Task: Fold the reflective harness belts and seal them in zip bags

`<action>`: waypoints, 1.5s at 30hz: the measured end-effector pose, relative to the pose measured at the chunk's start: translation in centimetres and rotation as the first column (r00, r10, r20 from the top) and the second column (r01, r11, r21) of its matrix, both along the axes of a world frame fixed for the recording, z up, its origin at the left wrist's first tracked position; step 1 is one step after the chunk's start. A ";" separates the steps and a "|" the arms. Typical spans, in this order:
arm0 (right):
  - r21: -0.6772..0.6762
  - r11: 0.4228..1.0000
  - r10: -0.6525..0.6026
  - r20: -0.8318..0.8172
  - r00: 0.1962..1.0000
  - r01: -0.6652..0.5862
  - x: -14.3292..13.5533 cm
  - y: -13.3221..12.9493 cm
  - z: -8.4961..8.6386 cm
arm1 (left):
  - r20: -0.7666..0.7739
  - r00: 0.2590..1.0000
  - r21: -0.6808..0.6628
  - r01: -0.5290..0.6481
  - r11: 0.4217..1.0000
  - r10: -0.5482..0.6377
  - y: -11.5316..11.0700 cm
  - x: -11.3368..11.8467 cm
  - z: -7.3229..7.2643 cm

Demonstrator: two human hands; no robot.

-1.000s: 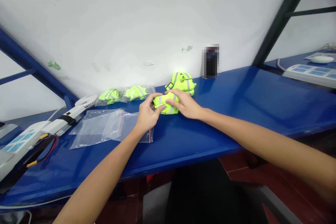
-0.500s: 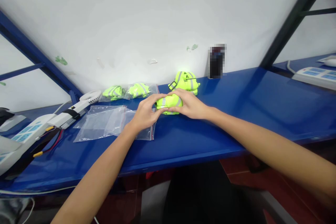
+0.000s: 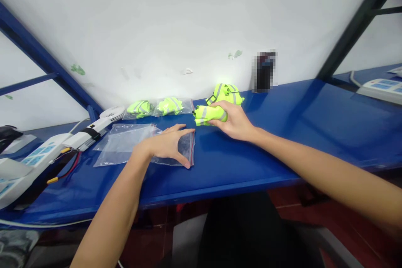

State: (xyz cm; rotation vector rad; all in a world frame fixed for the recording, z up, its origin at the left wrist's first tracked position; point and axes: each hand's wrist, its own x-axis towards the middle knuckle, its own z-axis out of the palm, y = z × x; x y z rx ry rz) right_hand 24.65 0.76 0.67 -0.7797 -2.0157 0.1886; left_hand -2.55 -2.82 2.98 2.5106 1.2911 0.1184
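My right hand [image 3: 234,120] grips a rolled neon-yellow reflective vest [image 3: 204,114] with grey stripes, holding it just over the table. My left hand [image 3: 168,144] is spread, thumb and fingers apart, over a clear zip bag [image 3: 187,147] with a red seal line; whether it touches the bag I cannot tell. More clear bags [image 3: 125,142] lie flat to the left, partly under my left forearm. Behind my right hand sits another yellow reflective bundle [image 3: 226,94] with a black buckle.
Two bagged yellow bundles, one at left [image 3: 140,109] and one beside it [image 3: 170,105], lie by the wall. A white fan [image 3: 112,113], power strip [image 3: 37,157] and wires with yellow connectors [image 3: 53,180] are at left. A pixelated dark object [image 3: 264,73] leans on the wall.
My left hand has let go of the rolled vest and moved left and down over the clear bag, its fingers spreading. The right hand alone now holds the vest, slightly higher.
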 end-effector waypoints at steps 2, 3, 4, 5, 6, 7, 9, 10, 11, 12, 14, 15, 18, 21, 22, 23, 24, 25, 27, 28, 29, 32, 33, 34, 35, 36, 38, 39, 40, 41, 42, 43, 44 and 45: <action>-0.002 1.000 0.009 -0.001 1.000 -0.009 -0.1 0.0 -0.1 | 0.055 0.998 0.047 0.038 0.998 -0.041 0.2 0.6 -0.3; -0.002 1.000 0.013 -0.003 1.000 -0.013 -0.1 0.0 -0.2 | 0.083 0.995 0.068 0.056 0.996 -0.062 0.3 0.8 -0.4; -0.001 1.000 0.015 -0.005 1.000 -0.015 -0.1 0.0 -0.2 | 0.111 0.990 0.090 0.071 0.993 -0.081 0.4 1.1 -0.5; 0.000 1.000 0.015 -0.005 1.000 -0.015 -0.1 0.0 -0.2 | 0.138 0.985 0.113 0.084 0.990 -0.100 0.5 1.3 -0.5; 0.002 1.000 0.010 -0.007 1.000 -0.010 -0.1 0.1 -0.2 | 0.159 0.980 0.134 0.096 0.986 -0.117 0.7 1.4 -0.5; 0.004 1.000 0.002 -0.010 1.000 -0.002 0.0 0.1 -0.2 | 0.176 0.976 0.152 0.103 0.983 -0.130 0.8 1.5 -0.5; 0.011 1.000 -0.017 -0.018 1.000 0.017 0.1 0.2 -0.1 | 0.198 0.971 0.169 0.105 0.980 -0.138 0.9 1.7 -0.6; 0.012 1.000 -0.024 -0.021 0.999 0.024 0.1 0.2 -0.1 | 0.206 0.970 0.170 0.096 0.981 -0.131 1.0 1.7 -0.6; 0.012 1.000 -0.027 -0.023 0.999 0.027 0.2 0.2 -0.1 | 0.214 0.970 0.170 0.083 0.982 -0.119 1.1 1.8 -0.7; 0.010 1.000 -0.025 -0.024 0.999 0.026 0.2 0.2 -0.1 | 0.224 0.968 0.174 0.069 0.982 -0.108 1.1 1.8 -0.8; 0.009 1.000 -0.017 -0.026 1.000 0.017 0.3 0.2 -0.1 | 0.257 0.961 0.200 0.048 0.979 -0.099 1.1 1.9 -1.0; 0.011 1.000 -0.013 -0.027 1.000 0.014 0.3 0.1 0.0 | 0.280 0.955 0.220 0.039 0.975 -0.102 1.1 1.9 -1.1; 0.032 0.999 -0.004 -0.034 0.999 0.005 0.3 -0.1 0.1 | 0.357 0.924 0.307 0.021 0.951 -0.136 1.1 2.1 -1.1; 0.065 0.998 0.004 -0.073 0.997 0.001 0.3 -0.3 0.4 | 0.389 0.907 0.381 0.001 0.925 -0.161 1.0 2.3 -1.1; 0.073 0.997 0.003 -0.087 0.996 0.003 0.4 -0.4 0.5 | 0.388 0.908 0.394 -0.009 0.919 -0.158 1.0 2.3 -1.1; 0.080 0.997 0.002 -0.101 0.995 0.006 0.4 -0.5 0.6 | 0.384 0.911 0.401 -0.021 0.916 -0.147 1.0 2.3 -1.2; 0.086 0.996 0.002 -0.112 0.994 0.008 0.4 -0.6 0.7 | 0.381 0.915 0.408 -0.039 0.912 -0.132 1.0 2.3 -1.2; 0.095 0.995 0.006 -0.122 0.993 0.005 0.3 -0.6 0.7 | 0.383 0.917 0.415 -0.061 0.908 -0.114 1.1 2.4 -1.3; 0.120 0.993 0.027 -0.136 0.990 -0.010 0.3 -0.8 0.7 | 0.411 0.908 0.424 -0.111 0.899 -0.082 1.1 2.4 -1.3; 0.132 0.991 0.045 -0.134 0.990 -0.027 0.2 -0.8 0.7 | 0.431 0.899 0.423 -0.130 0.897 -0.073 1.0 2.5 -1.3; 0.139 0.989 0.066 -0.124 0.990 -0.048 0.2 -0.8 0.7 | 0.449 0.891 0.418 -0.141 0.897 -0.069 1.0 2.5 -1.2; 0.116 0.985 0.133 -0.039 0.990 -0.128 0.2 -0.7 0.4 | 0.454 0.888 0.385 -0.122 0.915 -0.073 0.9 2.5 -1.1; 0.099 0.983 0.157 0.000 0.988 -0.157 0.2 -0.6 0.2 | 0.443 0.894 0.374 -0.111 0.921 -0.073 0.9 2.5 -1.0; 0.081 0.980 0.179 0.038 0.983 -0.181 0.2 -0.5 0.1 | 0.432 0.899 0.366 -0.102 0.925 -0.072 0.9 2.5 -1.0; 0.065 0.977 0.197 0.074 0.978 -0.202 0.2 -0.4 0.0 | 0.423 0.903 0.358 -0.093 0.929 -0.072 0.9 2.5 -1.0; 0.052 0.975 0.212 0.106 0.972 -0.218 0.3 -0.4 -0.1 | 0.417 0.906 0.353 -0.087 0.932 -0.073 0.9 2.5 -1.0; 0.033 0.970 0.232 0.159 0.960 -0.240 0.3 -0.4 -0.3 | 0.408 0.910 0.348 -0.078 0.934 -0.077 0.8 2.6 -1.0; 0.030 0.969 0.237 0.180 0.955 -0.246 0.3 -0.4 -0.3 | 0.404 0.911 0.348 -0.076 0.934 -0.077 0.8 2.6 -1.1; 0.031 0.967 0.243 0.197 0.950 -0.254 0.2 -0.5 -0.4 | 0.399 0.914 0.347 -0.074 0.935 -0.075 0.8 2.7 -1.1; 0.035 0.965 0.248 0.209 0.946 -0.261 0.2 -0.6 -0.4 | 0.393 0.916 0.344 -0.072 0.936 -0.074 0.7 2.8 -1.1; 0.041 0.963 0.251 0.218 0.943 -0.266 0.1 -0.7 -0.5 | 0.387 0.919 0.340 -0.067 0.938 -0.075 0.7 2.8 -1.2; 0.051 0.962 0.250 0.222 0.942 -0.268 -0.1 -0.8 -0.5 | 0.379 0.922 0.333 -0.057 0.941 -0.078 0.7 2.9 -1.2; 0.062 0.962 0.248 0.223 0.943 -0.267 -0.2 -0.9 -0.6 | 0.366 0.927 0.324 -0.043 0.945 -0.084 0.6 3.0 -1.3; 0.076 0.961 0.243 0.221 0.944 -0.265 -0.4 -1.0 -0.7 | 0.349 0.933 0.316 -0.024 0.949 -0.092 0.6 3.2 -1.3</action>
